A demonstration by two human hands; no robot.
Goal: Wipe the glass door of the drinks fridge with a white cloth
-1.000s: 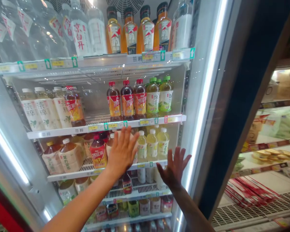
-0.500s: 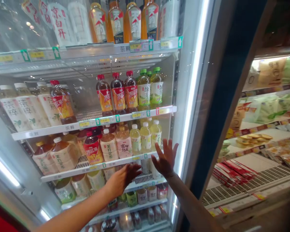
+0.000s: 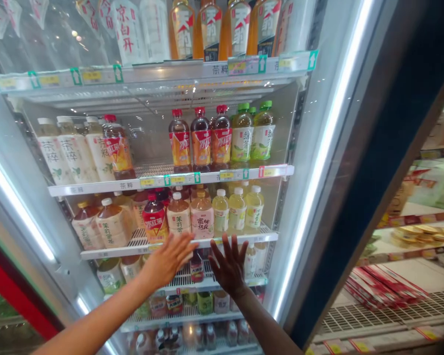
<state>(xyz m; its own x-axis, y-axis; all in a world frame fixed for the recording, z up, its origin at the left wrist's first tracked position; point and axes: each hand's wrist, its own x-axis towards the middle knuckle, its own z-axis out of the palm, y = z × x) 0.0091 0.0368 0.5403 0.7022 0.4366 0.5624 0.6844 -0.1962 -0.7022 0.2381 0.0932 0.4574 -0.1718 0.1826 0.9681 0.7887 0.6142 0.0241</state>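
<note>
Both hands are raised in front of a lit drinks cooler, holding nothing. My left hand (image 3: 172,260) has its fingers outstretched, overlapping the lower shelf edge below a milk-tea-coloured bottle with a white cap (image 3: 178,214) and a pink-labelled bottle (image 3: 202,219). Just to its right, my right hand (image 3: 229,268) is open with fingers spread upward, below the pale yellow bottles (image 3: 237,212). Whether either hand touches anything is unclear. A red-labelled bottle (image 3: 156,221) stands left of these on the same shelf.
Above are red-capped dark tea bottles (image 3: 200,140), green-capped bottles (image 3: 263,132) and white-labelled bottles (image 3: 72,153). Amber bottles (image 3: 239,29) line the top shelf (image 3: 151,74). A dark blue frame (image 3: 362,172) divides the cooler from shelves with red flat packs (image 3: 385,286) at right.
The view has shifted, so the shelves sit further right. My left hand has turned and spread its fingers upward. My right hand has moved left across the shelves, closer to my left.
</note>
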